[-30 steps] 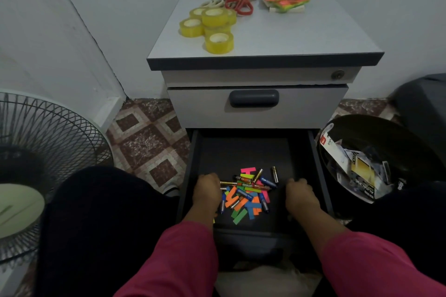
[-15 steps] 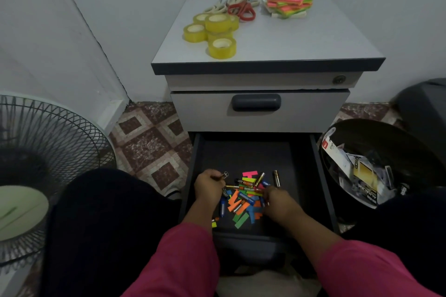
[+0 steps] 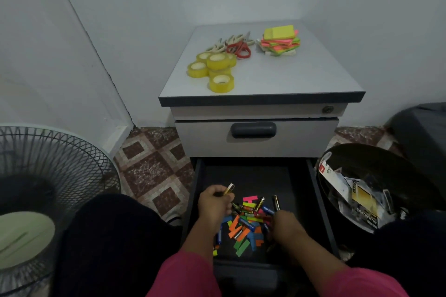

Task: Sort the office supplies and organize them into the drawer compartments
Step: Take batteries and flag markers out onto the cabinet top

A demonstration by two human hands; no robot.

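Left hand (image 3: 213,205) grips a battery (image 3: 228,189), tip poking up. Right hand (image 3: 287,223) curled at edge of the mixed pile (image 3: 248,224); contents can't tell. Pile sits in open bottom drawer (image 3: 196,200). Tape rolls (image 3: 214,67), scissors (image 3: 239,47) & sticky notes (image 3: 280,40) up on cabinet top (image 3: 301,75).

Cabinet top (image 3: 277,79) carries tape rolls (image 3: 213,67), scissors (image 3: 237,47) (several), sticky notes (image 3: 280,40).

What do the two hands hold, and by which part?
Left hand grips a battery by its lower end. Right hand reaches into the pile; its hold cannot be told.

Dim, soft, wide-angle edge distortion
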